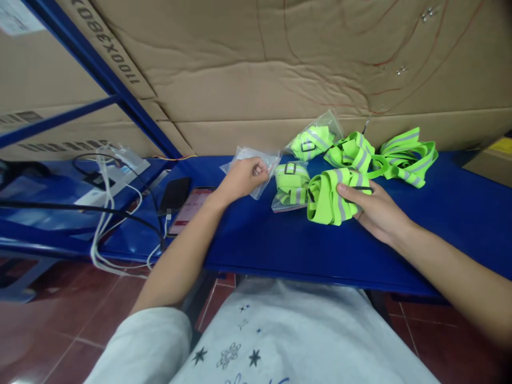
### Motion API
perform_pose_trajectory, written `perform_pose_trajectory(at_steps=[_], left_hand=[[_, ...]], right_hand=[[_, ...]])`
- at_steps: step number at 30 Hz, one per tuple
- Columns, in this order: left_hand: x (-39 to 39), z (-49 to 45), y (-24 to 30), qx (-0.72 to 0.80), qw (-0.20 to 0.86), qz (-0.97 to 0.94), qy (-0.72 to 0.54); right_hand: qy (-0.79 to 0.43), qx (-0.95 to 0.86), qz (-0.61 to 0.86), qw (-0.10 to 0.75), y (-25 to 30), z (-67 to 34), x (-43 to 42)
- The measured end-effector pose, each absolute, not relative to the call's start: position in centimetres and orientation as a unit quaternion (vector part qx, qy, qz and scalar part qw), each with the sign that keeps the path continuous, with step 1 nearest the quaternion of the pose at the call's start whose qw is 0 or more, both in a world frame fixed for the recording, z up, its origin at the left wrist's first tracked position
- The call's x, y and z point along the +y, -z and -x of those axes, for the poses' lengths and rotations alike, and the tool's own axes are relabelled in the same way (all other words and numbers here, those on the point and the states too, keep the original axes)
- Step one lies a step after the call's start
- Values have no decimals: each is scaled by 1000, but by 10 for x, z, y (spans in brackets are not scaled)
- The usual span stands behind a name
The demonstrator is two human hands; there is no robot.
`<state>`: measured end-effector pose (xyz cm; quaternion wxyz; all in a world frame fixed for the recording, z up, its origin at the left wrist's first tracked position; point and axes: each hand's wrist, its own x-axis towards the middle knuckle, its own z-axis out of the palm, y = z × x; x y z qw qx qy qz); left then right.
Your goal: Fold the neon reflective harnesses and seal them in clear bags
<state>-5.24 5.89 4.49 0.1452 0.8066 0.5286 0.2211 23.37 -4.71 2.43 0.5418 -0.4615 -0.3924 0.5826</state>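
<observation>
My right hand [378,210] grips a folded bundle of neon-yellow reflective strap [330,197] with grey stripes; a black buckle shows by the thumb. My left hand [246,180] is over a few clear plastic bags [262,188], its fingers pinched together at the edge of one. Between the hands lies a bagged strap [292,181] with a dark square buckle. Behind it, another bagged strap [312,141] leans near the cardboard. Loose folded straps [354,152] lie beyond my right hand, with a looser coil [412,154] farther right.
The blue bench [264,245] backs onto a large cardboard sheet [224,85]. At left are a phone [192,210], a black flat object [175,194], white cables [102,213] and a blue metal frame [100,69]. Another box [490,162] stands at the right edge.
</observation>
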Motion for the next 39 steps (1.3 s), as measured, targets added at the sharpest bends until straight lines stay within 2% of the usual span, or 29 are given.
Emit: perform_pose_trajectory(at_steps=[4, 8, 10, 13, 16, 21, 26, 28, 30, 32, 34, 36, 39], left_hand=[[27, 27, -45, 452, 290, -808, -244], [-5, 4, -39, 330, 533, -738, -249], [-12, -2, -37, 322, 581, -702, -256], [-10, -4, -37, 342, 592, -667, -296], [-5, -3, -37, 348, 595, -650, -320], [-6, -3, -42, 365, 589, -669, -269], [-13, -1, -47, 362, 565, -683, -287], [-15, 1, -48, 366, 515, -706, -321], [-16, 6, -49, 363, 404, -768, -340], [-14, 12, -50, 320, 266, -853, -315], [-11, 19, -51, 239, 184, -919, -253], [-7, 25, -50, 176, 179, -952, -177], [-1, 28, -44, 175, 182, -963, -91]], right_hand=[[-627, -508, 386, 447, -22, -232, -53], [-631, -624, 321, 332, -23, -235, -55], [-638, -638, 314, 296, -26, -238, -56], [-633, -625, 344, 301, -29, -242, -55], [-609, -634, 385, 283, -28, -244, -52], [-519, -728, 395, 210, -26, -242, -52], [-508, -722, 423, 207, -27, -236, -56], [-542, -685, 444, 204, -26, -233, -57], [-578, -636, 464, 213, -25, -232, -57], [-613, -600, 465, 219, -24, -231, -57], [-638, -586, 450, 216, -22, -232, -56], [-649, -581, 441, 215, -21, -232, -55], [-657, -575, 436, 218, -20, -233, -53]])
